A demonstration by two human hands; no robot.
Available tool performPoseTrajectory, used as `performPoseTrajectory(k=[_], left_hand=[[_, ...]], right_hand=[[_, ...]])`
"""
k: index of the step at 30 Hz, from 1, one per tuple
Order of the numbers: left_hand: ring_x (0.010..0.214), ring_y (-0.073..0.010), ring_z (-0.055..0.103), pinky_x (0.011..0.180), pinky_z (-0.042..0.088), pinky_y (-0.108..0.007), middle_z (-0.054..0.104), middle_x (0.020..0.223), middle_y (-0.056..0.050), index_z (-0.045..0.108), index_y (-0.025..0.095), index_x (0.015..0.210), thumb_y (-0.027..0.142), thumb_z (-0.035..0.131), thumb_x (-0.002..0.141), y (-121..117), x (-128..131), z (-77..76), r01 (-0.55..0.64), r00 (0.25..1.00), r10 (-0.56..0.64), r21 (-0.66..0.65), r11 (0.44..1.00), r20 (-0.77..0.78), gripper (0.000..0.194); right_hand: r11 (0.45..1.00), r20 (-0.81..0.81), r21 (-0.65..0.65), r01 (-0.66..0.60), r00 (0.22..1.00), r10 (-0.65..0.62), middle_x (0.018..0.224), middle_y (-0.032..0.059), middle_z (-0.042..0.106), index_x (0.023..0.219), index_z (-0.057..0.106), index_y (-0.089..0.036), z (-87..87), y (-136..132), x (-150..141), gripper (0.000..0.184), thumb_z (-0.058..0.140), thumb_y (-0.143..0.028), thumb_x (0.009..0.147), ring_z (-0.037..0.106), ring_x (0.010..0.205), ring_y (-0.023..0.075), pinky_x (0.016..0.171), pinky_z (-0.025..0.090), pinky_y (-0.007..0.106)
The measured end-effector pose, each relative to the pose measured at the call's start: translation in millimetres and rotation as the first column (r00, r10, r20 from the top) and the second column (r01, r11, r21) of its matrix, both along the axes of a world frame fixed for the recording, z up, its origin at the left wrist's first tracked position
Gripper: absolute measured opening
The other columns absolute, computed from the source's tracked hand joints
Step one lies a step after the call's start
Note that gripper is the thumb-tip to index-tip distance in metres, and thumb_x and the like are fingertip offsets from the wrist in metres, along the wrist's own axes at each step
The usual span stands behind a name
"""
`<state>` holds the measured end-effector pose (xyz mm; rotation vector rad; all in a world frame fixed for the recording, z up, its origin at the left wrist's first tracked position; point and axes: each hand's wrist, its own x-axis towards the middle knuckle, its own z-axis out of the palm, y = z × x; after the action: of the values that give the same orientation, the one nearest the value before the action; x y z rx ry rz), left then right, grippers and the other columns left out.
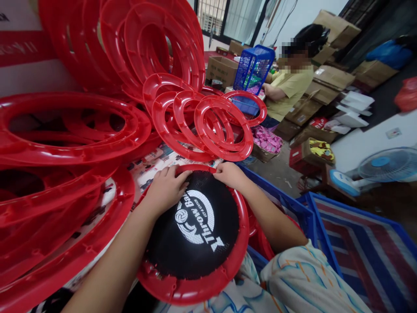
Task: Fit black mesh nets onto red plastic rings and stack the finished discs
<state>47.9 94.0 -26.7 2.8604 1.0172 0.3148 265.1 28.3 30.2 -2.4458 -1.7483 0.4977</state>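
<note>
A round disc with a red plastic rim and a black printed centre [195, 226] rests on my lap, tilted toward me. White lettering on it includes "Throw Ba", and part of the print is hidden by my left hand. My left hand [168, 188] grips the far left part of the rim, its thumb and index finger over the edge of the black sheet. At the far right of the rim, my right hand [230, 174] is closed in a pinch, knuckles bent. Small metallic bits [156, 274] lie at the disc's lower left edge.
Stacked red rings [224, 126] cover the table ahead, with larger red rings [74, 130] at left. Blue crates [312, 217] stand at right, one holding red pieces. A person in yellow [289, 91] works beside a blue basket [252, 69]. A fan [381, 163] and cartons stand farther right.
</note>
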Motion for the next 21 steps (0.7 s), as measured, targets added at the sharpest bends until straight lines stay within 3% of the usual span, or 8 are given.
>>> performPoseTrajectory(k=[10,15,21], left_hand=[[0.112,-0.0326,0.053,0.092,0.042,-0.046,0.056,0.124,-0.016,0.054,0.029,0.133,0.038,0.04,0.093,-1.0,-0.4,1.3,0.002,1.0,-0.002,-0.008,1.0,0.005,0.043],[0.114,-0.0333,0.052,0.092,0.042,-0.046,0.056,0.124,-0.016,0.053,0.028,0.133,0.038,0.04,0.093,-1.4,-0.3,2.3,0.003,1.0,-0.003,-0.015,1.0,-0.002,0.043],[0.112,-0.0328,0.052,0.091,0.042,-0.046,0.055,0.124,-0.016,0.053,0.029,0.134,0.038,0.04,0.093,-1.2,0.0,3.2,-0.004,1.0,0.004,-0.019,1.0,-0.017,0.044]], right_hand=[[0.996,-0.083,0.074,-0.043,0.995,0.049,0.064,0.0002,0.063,0.074,0.071,-0.016,8.2,-16.0,-4.4,0.031,0.05,-0.03,0.093,0.051,0.057,0.0104,0.056,0.032,0.023],[0.994,-0.037,0.105,-0.043,0.998,0.048,0.075,0.002,0.068,0.074,0.071,-0.018,9.3,-23.1,-13.0,0.014,0.07,-0.03,0.08,0.056,0.066,0.0124,0.059,0.033,0.024],[0.983,-0.049,0.182,-0.01,0.999,0.02,0.072,0.0018,0.067,0.074,0.069,-0.017,2.2,-16.3,-13.8,0.014,0.063,-0.024,0.084,0.056,0.065,0.0121,0.061,0.035,0.023]])
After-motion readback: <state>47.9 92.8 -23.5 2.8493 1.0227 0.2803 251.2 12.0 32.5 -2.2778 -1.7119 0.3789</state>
